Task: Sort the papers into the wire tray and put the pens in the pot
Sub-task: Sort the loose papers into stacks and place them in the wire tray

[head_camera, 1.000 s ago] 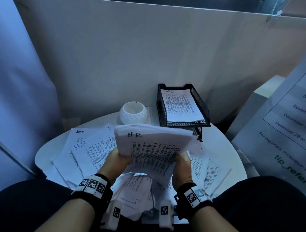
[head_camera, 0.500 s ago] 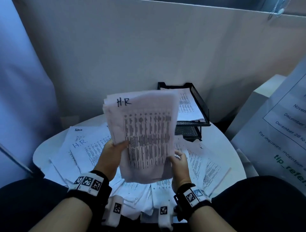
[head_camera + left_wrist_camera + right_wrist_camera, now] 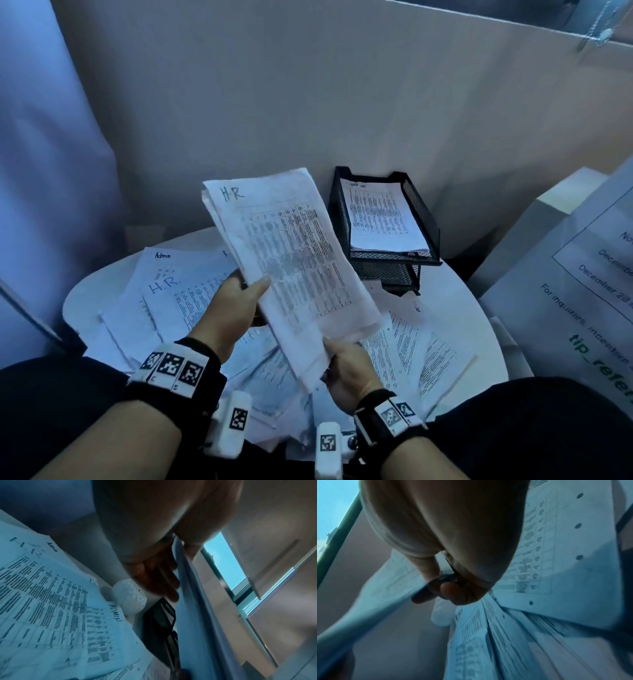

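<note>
A stack of papers (image 3: 294,260) headed "H.R" is held tilted above the round white surface (image 3: 455,301). The grip of the left hand (image 3: 233,305) is closed on the stack's left edge, thumb on the printed face and fingers (image 3: 161,582) behind. The grip of the right hand (image 3: 349,366) is pinched on the stack's lower corner. The black wire tray (image 3: 421,212), standing at the far side of the surface, already contains printed sheets in its upper tier. Loose papers (image 3: 178,301) marked "Admin" and "H.R." are spread beneath the hands. The white pot (image 3: 128,595) is seen beside the tray in the left wrist view.
</note>
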